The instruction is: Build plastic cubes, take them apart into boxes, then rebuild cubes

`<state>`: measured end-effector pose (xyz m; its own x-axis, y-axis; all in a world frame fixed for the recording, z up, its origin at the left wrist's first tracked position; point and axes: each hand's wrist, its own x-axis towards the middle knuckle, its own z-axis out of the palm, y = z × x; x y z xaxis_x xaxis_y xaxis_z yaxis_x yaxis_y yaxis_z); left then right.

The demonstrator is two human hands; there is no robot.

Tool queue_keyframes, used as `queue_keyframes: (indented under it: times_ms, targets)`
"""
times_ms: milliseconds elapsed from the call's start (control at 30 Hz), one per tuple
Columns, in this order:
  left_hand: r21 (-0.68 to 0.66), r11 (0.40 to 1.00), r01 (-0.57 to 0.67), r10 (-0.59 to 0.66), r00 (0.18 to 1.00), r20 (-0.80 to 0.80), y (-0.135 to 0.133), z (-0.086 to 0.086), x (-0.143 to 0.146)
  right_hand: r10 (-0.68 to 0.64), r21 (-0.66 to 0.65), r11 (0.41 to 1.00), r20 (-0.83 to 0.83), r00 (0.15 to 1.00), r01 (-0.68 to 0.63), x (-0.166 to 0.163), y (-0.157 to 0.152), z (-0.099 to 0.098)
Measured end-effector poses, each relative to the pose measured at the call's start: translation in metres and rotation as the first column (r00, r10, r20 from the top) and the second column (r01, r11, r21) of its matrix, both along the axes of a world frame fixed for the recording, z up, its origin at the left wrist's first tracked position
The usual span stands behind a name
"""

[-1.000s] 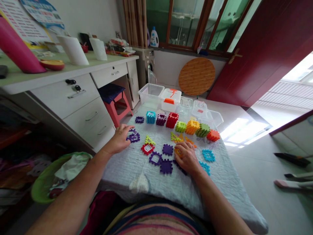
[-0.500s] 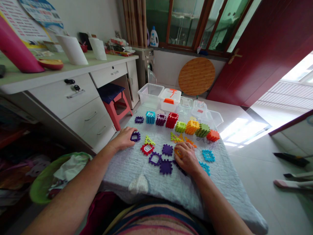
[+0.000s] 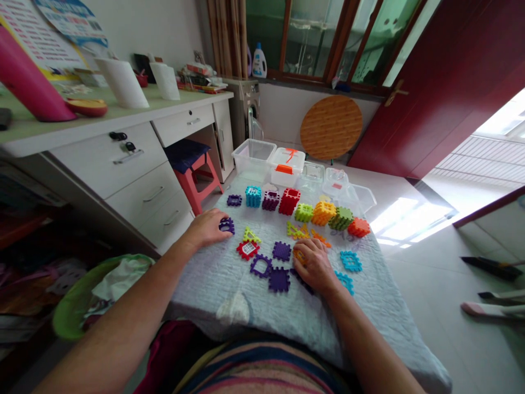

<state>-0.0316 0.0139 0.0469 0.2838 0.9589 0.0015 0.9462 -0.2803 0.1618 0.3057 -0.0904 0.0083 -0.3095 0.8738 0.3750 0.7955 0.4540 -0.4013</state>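
We note the left hand [image 3: 207, 227] pinching a purple toothed piece [image 3: 228, 223] between thumb and fingers near the cloth's [image 3: 192, 290] left edge, the right hand [image 3: 314, 264] draped over an orange piece [image 3: 301, 256], grasping or merely resting we cannot tell.

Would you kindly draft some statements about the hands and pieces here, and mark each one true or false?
1. The left hand has a purple piece between thumb and fingers. True.
2. The right hand is on the red stack. False: it is over an orange piece, apart from that stack.
3. The red stack stands between a plum stack and a lime stack. True.
4. Two light-blue pieces lie left of the left hand. False: they lie right of the right hand.
5. The lidded box has an orange catch. True.
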Motion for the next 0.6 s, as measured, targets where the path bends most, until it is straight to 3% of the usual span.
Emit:
queue_keyframes:
  times_ms: [167, 367, 600]
  targets:
    - [-0.04, 0.999, -0.015, 0.015, 1.0, 0.013, -0.0041, 0.006, -0.0046, -0.007, 0.002, 1.0, -0.001, 1.0, 0.007, -0.0001, 0.0003, -0.0007]
    - [-0.077, 0.997, 0.014, -0.014, 1.0, 0.008, -0.0003, -0.0024, 0.0007, -0.001, 0.004, 1.0, 0.005, 1.0, 0.001, 0.0002, 0.0003, -0.0003]
    - [-0.179, 0.977, 0.115, -0.118, 0.993, -0.005, 0.0052, 0.0051, -0.0018, -0.002, -0.003, 1.0, -0.004, 1.0, 0.002, -0.0003, 0.0003, 0.0012]
